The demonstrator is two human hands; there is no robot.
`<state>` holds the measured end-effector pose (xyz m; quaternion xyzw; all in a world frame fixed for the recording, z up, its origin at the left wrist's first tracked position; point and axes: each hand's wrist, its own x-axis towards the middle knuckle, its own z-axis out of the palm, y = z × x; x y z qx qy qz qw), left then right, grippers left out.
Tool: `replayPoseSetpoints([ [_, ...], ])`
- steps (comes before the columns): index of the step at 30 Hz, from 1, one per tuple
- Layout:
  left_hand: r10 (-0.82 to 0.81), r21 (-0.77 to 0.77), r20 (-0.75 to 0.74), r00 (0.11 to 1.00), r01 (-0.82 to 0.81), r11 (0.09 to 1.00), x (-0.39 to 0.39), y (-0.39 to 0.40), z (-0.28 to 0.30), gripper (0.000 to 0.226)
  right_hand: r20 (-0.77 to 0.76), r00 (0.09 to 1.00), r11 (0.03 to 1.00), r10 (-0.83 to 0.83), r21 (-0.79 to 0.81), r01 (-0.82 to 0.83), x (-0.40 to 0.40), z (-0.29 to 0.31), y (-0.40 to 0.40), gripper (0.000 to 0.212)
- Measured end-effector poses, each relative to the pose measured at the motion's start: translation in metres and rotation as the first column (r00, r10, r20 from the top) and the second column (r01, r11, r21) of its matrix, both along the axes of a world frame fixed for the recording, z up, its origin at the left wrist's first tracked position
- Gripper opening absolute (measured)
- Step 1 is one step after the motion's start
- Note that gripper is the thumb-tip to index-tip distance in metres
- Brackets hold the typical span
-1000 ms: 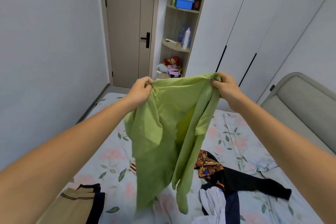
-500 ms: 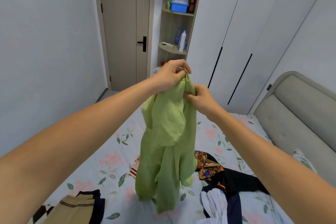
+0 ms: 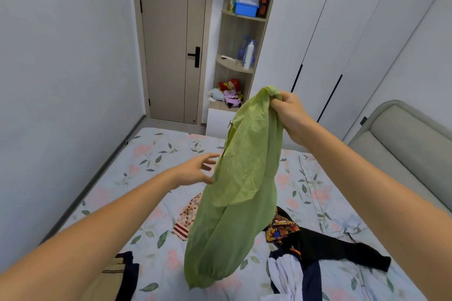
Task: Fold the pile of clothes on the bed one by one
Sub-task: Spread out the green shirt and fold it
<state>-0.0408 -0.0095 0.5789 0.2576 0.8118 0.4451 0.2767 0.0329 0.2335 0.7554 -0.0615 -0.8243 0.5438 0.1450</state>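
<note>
Nearest to the camera, at the lower left, a folded beige garment with a dark stripe lies on the bed with the floral sheet; it looks already done. At the lower right is the pile of unfolded clothes, with black, white, navy and patterned pieces mixed together. A small patterned pink cloth with red stripes lies beside it.

Above the bed hangs the light green thin fabric garment, doubled lengthwise, its lower end just over the sheet. The right hand has its grip clenched on the top of the garment and carries the whole weight. The left hand is released, the fingers spread, just beside the left edge of the cloth and not holding it.

I judge that the step in hand is folding the green garment, about halfway. The next move probably calls for the left hand to catch the hanging cloth at the middle or the bottom, so it can be folded again or laid flat on the bed.

Further away stand the door, a corner shelf and white wardrobes.
</note>
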Motion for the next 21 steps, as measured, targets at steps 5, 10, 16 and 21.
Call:
replayPoseSetpoints([
  [5, -0.034, 0.097, 0.077, 0.996, 0.027, 0.995, 0.018, 0.021, -0.015, 0.065, -0.033, 0.996, 0.997, 0.079, 0.029, -0.078, 0.002, 0.018, 0.002, 0.026],
  [10, 0.026, 0.223, 0.019, 0.999, -0.029, 0.974, 0.009, 0.013, -0.011, 0.021, -0.066, 0.998, 0.992, 0.017, 0.124, -0.009, 0.01, 0.03, 0.036, 0.033],
  [16, 0.282, 0.411, -0.088, 0.956, -0.223, 0.884, -0.022, -0.018, 0.038, 0.02, -0.066, 0.983, 0.958, -0.171, 0.222, 0.182, 0.017, 0.023, 0.085, 0.036],
  [21, 0.358, 0.433, -0.262, 0.896, -0.223, 0.873, -0.049, -0.028, 0.098, 0.012, -0.01, 0.974, 0.932, -0.228, 0.287, 0.221, 0.018, 0.009, 0.107, 0.033],
])
